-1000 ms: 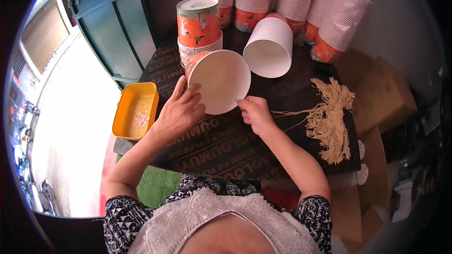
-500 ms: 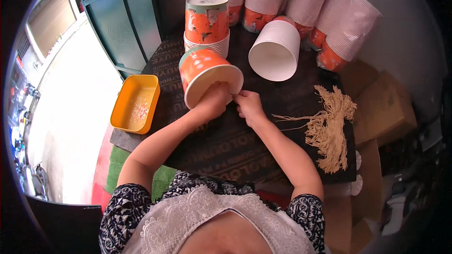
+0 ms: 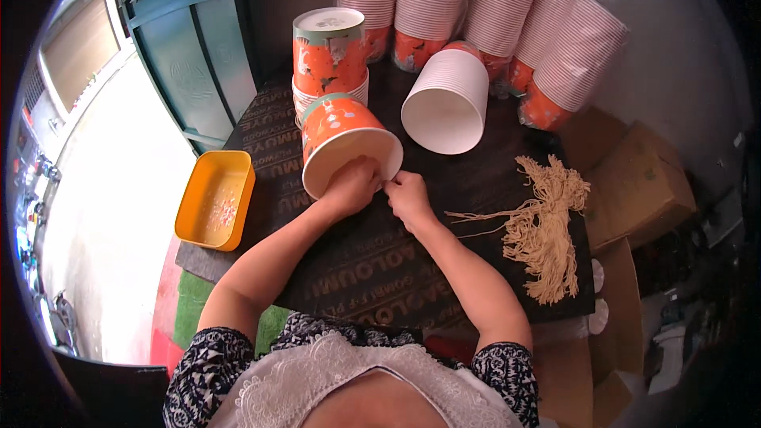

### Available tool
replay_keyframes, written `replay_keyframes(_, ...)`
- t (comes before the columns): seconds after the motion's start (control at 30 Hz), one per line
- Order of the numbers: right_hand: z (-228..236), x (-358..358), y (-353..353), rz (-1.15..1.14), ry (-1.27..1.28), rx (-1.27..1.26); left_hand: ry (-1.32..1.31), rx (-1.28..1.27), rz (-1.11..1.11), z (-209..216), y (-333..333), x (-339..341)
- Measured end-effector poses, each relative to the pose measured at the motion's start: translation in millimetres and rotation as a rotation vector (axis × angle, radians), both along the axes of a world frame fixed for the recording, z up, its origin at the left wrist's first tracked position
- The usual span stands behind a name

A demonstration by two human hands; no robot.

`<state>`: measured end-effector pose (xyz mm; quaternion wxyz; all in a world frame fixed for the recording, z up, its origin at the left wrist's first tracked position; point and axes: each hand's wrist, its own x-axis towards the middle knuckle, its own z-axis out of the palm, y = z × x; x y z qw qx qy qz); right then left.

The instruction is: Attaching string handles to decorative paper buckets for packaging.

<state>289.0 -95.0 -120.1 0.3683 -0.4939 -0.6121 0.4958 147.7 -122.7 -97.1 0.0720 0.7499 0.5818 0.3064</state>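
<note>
An orange paper bucket (image 3: 341, 116) with a green base band lies tipped on its side, its white mouth facing me. My left hand (image 3: 353, 185) reaches into that mouth with the fingers curled; their tips and whatever they hold are hidden. Just outside the bucket's right rim, my right hand (image 3: 409, 196) is closed in a pinch, touching or very near the rim. What sits between those fingertips is too small to make out. To the right lies a bundle of beige cords (image 3: 547, 230), a few strands trailing toward my right forearm.
Behind the bucket stands an upside-down orange bucket stack (image 3: 328, 55). A white stack of nested buckets (image 3: 445, 111) lies to its right, before tall wrapped stacks (image 3: 432, 8). A yellow bin (image 3: 208, 210) with small bits sits at the dark table's (image 3: 357, 269) left edge; cardboard boxes (image 3: 642, 190) stand right.
The view has shifted slightly, so the table's things appear a little lower and further left. Both hands stay at the bucket's mouth and rim, and the bucket has turned slightly.
</note>
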Motion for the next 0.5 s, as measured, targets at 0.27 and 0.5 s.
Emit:
replay_keyframes(0.27,0,-1,-2,-0.015,-0.071,0.108,-0.020,0.083,0.007,-16,-3,-3)
replay_keyframes(0.5,3,0,-2,0.010,-0.156,0.263,-0.244,0.145,-0.041,-12,-11,-11)
